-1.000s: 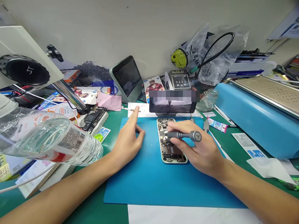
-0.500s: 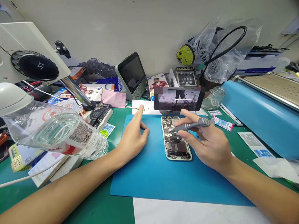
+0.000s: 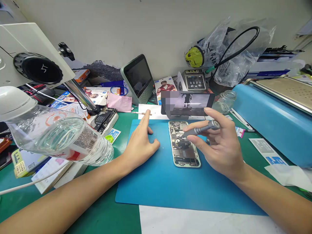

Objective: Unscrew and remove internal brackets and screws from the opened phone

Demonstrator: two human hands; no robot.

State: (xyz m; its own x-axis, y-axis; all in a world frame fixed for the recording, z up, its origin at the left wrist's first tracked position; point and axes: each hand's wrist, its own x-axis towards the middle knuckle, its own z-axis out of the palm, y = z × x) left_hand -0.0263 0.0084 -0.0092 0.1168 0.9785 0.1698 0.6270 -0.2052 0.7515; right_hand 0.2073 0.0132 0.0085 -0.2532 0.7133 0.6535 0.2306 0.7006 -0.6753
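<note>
An opened smartphone (image 3: 184,148) with its circuit board and battery exposed lies on the blue mat (image 3: 156,185). Over its upper half, my right hand (image 3: 216,143) pinches a grey screwdriver (image 3: 201,130) between thumb and fingers, the shaft slanting down toward the board. Whether the tip touches the phone cannot be made out. My left hand (image 3: 141,139) rests on the mat to the phone's left, thumb and index finger spread, with nothing in it. Its index fingertip is by a thin pointed tool (image 3: 136,112) on white paper.
Behind the mat a second phone (image 3: 187,104) stands sideways, playing a video. On the left are a water bottle (image 3: 60,136), a microscope stand (image 3: 80,94) and another opened phone (image 3: 104,120). A glass jar (image 3: 225,100) and a blue machine (image 3: 265,120) stand at right.
My right index finger has lifted higher off the screwdriver, and the screwdriver has shifted slightly. My left thumb has spread further outward. The phone on the mat stays in place.
</note>
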